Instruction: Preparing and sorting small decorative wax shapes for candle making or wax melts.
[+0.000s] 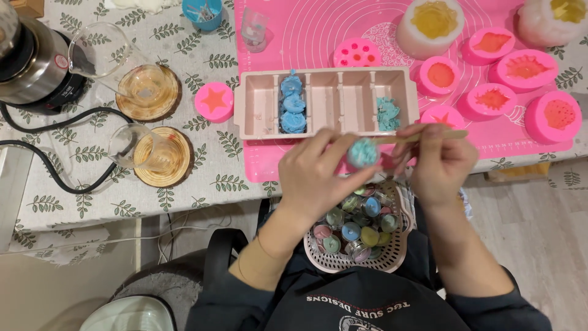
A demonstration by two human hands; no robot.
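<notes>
My left hand holds a small pink mould with a pale teal wax piece in it, above my lap. My right hand grips a thin wooden stick whose tip rests at the teal piece. Just beyond them on the table lies a long pink divided tray; one compartment holds blue wax shapes, another near its right end holds teal wax. On my lap sits a pink basket with several small coloured tealight candles.
Pink silicone moulds with orange wax sit on a pink mat at right. Two glass beakers stand on round wooden coasters at left, beside a black electric heater and its cord. A pink star mould lies beside the tray.
</notes>
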